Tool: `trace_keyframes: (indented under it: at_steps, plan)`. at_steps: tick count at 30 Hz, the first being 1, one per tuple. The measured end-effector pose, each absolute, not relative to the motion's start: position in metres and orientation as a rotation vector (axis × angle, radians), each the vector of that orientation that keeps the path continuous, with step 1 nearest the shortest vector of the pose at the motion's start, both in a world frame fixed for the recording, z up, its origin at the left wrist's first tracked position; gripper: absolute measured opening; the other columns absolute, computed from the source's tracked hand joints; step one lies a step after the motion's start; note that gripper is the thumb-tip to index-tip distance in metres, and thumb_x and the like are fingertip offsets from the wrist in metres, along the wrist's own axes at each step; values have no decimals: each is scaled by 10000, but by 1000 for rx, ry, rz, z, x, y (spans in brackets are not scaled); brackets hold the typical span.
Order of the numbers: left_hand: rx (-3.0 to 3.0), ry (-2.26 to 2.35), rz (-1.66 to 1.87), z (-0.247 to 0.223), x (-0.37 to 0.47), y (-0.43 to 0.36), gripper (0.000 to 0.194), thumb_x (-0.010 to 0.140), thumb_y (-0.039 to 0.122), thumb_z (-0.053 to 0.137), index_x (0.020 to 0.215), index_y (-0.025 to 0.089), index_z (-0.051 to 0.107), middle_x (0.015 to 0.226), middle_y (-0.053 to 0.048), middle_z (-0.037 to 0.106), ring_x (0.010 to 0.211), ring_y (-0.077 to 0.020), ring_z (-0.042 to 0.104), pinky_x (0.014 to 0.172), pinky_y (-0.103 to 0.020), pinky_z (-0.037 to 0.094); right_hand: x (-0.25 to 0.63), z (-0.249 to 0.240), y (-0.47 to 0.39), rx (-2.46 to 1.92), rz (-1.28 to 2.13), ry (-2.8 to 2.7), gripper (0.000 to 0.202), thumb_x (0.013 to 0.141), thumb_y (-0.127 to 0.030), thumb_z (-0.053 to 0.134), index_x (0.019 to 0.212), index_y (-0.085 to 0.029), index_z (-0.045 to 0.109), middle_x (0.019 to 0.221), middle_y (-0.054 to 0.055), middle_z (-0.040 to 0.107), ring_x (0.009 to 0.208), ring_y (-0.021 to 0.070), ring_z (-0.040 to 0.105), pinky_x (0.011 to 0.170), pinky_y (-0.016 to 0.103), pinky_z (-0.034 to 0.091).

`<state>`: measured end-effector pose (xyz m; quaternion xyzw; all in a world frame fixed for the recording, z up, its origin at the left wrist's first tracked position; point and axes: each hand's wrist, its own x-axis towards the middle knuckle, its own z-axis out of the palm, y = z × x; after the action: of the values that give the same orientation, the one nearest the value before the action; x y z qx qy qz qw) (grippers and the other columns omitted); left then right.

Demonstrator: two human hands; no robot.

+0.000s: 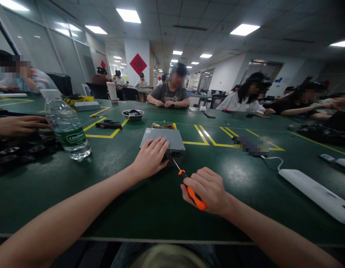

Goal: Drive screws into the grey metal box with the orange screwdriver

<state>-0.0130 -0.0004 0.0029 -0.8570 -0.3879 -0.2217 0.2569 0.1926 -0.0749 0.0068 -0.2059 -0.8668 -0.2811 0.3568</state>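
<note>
A grey metal computer power supply [175, 139] lies on the green table in front of me, a power socket on its near side. My left hand [151, 156] grips it, fingers laid together over the top and thumb down at the near side. Orange-and-black in its handle, a screwdriver [195, 196] is wrapped in my right hand [207, 186]. Its thin shaft points up and left, the tip close to the near side of the power supply; whether it touches I cannot tell. Coloured cables [163, 126] show behind the metal case.
Left of my hands stands a water bottle [70, 130], with a co-worker's hand [20, 125] beyond it. A metal bowl [132, 114] of small parts and a black tool [108, 125] sit farther back. On the right lie a white power strip [315, 193] and a blurred dark device [250, 146].
</note>
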Motion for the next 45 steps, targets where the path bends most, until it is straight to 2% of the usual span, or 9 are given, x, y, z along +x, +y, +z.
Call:
trace_keyframes:
  at_steps: [11,14,19,21,25,29,33,37,45]
  plan:
    - [-2333,-1070,-597,3,-13,-2,507,847,342,467,1287,94,420,1331,-167,460,1230,-299,413,984,-439,322,185,1,-72,-525,-804,-2274,77,799,-170,554,723,-163,543,599,-17,539,552,109,440,541,254,333]
    - [-2330,-1070,-599,3,-12,-2,498,847,334,468,1280,93,426,1331,-166,459,1232,-297,411,983,-433,324,184,1,-73,-533,-791,-2275,38,801,-176,564,771,-159,547,620,-14,548,564,110,455,557,253,343]
    - [-2325,-1061,-609,1,-13,-1,504,841,335,478,1277,89,428,1324,-169,466,1223,-298,420,981,-439,324,187,7,-72,-551,-702,-2241,225,799,-371,572,802,-148,537,652,17,553,595,128,502,560,259,388]
    - [-2320,-1063,-610,1,-13,0,505,841,336,477,1279,89,427,1329,-168,462,1221,-298,422,983,-439,322,186,8,-72,-563,-687,-2242,260,798,-400,565,806,-142,534,672,32,551,605,135,515,550,260,407]
    - [-2316,-1059,-614,1,-13,0,498,841,336,472,1277,98,431,1326,-169,467,1212,-298,431,975,-440,328,185,5,-75,-536,-691,-2181,158,806,-225,579,918,-132,518,752,47,569,642,122,537,552,231,455]
    - [-2315,-1053,-639,1,-12,-1,498,833,343,486,1270,106,444,1311,-170,481,1214,-297,434,972,-431,332,187,3,-77,-430,-727,-2159,234,782,-105,596,995,-141,506,907,88,598,817,151,583,674,259,521]
    - [-2307,-1058,-659,0,-12,-1,501,824,343,503,1268,116,449,1308,-171,485,1210,-297,438,969,-438,335,190,4,-76,-459,-793,-2149,234,781,-72,573,989,-168,522,1030,117,582,938,182,571,749,315,532]
    - [-2305,-1059,-652,1,-12,-1,502,822,344,505,1265,113,452,1308,-177,483,1215,-298,431,966,-440,338,186,7,-76,-501,-840,-2121,171,765,-149,635,900,-187,537,967,93,579,876,172,566,719,316,538]
    - [-2302,-1063,-639,0,-12,-1,505,832,351,489,1269,103,444,1308,-175,481,1223,-297,424,971,-434,330,182,4,-77,-437,-826,-2153,180,762,-94,574,908,-193,538,1003,97,557,949,197,547,731,338,543]
